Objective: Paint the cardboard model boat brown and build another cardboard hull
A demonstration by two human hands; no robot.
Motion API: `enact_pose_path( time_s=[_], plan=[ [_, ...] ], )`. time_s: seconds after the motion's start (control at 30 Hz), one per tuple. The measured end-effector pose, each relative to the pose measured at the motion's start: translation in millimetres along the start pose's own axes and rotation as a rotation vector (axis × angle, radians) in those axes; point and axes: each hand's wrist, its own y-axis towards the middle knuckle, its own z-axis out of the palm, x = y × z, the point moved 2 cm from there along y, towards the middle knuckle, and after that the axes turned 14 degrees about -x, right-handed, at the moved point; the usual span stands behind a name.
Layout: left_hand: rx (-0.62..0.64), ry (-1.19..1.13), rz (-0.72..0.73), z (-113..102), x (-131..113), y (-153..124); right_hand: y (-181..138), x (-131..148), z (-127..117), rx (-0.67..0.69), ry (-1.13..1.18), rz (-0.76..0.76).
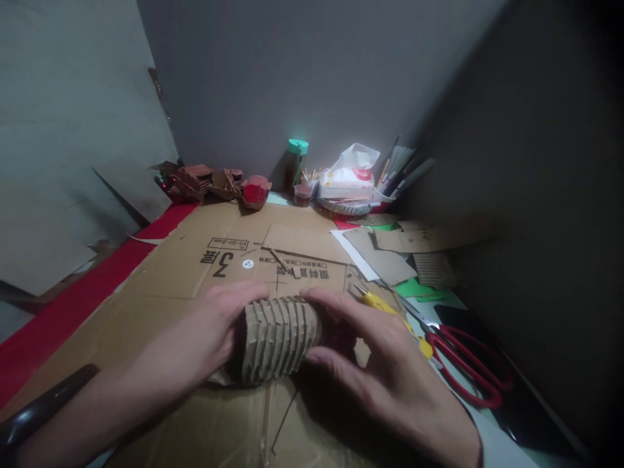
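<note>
A curved piece of ribbed corrugated cardboard [280, 338] is held low over a flattened cardboard box, its ridges facing me. My left hand [227, 318] grips its left end, with most of the fingers hidden behind it. My right hand [375, 357] holds the right end between the thumb below and the fingers above. Below the piece, a thin dark wire-like strand [283, 422] runs down over the board. A yellow-handled pointed tool [383, 307] lies just beyond my right hand, beside scissors with red handles [470, 367].
The flattened printed box [166, 260] covers the table. Cardboard scraps [390, 253] pile up at right. At the back stand reddish cardboard shapes [256, 192], a teal-lidded jar [297, 159], a tissue pack [346, 182] and brushes [402, 169]. A dark curved object [53, 400] lies lower left.
</note>
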Motion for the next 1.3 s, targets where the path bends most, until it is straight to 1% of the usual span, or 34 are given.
enact_pose_path(
  time_s=[0.07,0.13,0.33,0.53,0.6,0.7,0.83,0.9,1.0,1.1,1.2,1.23,1.3],
  plan=[
    [-0.013,0.003,0.010,0.8,0.4,-0.4,-0.7,-0.9,2.5,-0.035,-0.031,-0.019],
    [-0.037,0.002,0.027,0.9,-0.6,-0.5,-1.3,-1.5,5.9,-0.025,-0.085,-0.053],
    [-0.107,0.027,0.067,-2.2,-9.9,2.3,-1.0,-1.1,9.0,0.186,-0.213,-0.059],
    [-0.159,0.054,0.094,-1.1,-10.7,1.3,1.6,2.3,3.3,0.288,-0.223,-0.058],
    [-0.184,0.063,0.090,0.7,-7.2,-2.1,2.2,3.3,2.6,0.285,-0.196,-0.057],
    [-0.223,0.075,0.095,3.1,-3.1,-5.9,2.9,2.3,3.5,0.229,-0.169,-0.030],
    [-0.225,0.099,0.147,4.3,-7.0,-2.8,3.4,-1.6,8.0,0.179,-0.205,-0.007],
    [-0.224,0.106,0.185,3.9,-11.0,0.0,3.7,-2.4,10.2,0.189,-0.235,-0.007],
    [-0.265,0.142,0.201,0.9,-12.0,2.5,4.3,-1.6,11.4,0.217,-0.277,0.000],
    [-0.293,0.177,0.189,-5.6,-4.8,2.3,4.3,0.5,11.2,0.242,-0.308,0.006],
    [-0.307,0.200,0.156,-13.2,7.9,-4.6,4.0,2.6,11.1,0.244,-0.332,-0.011],
    [-0.323,0.219,0.141,-14.9,12.3,-9.1,3.9,3.2,11.2,0.238,-0.340,-0.019],
    [-0.400,0.305,0.150,-15.8,18.7,-20.9,4.1,4.1,11.5,0.231,-0.350,-0.031]
  ],
)
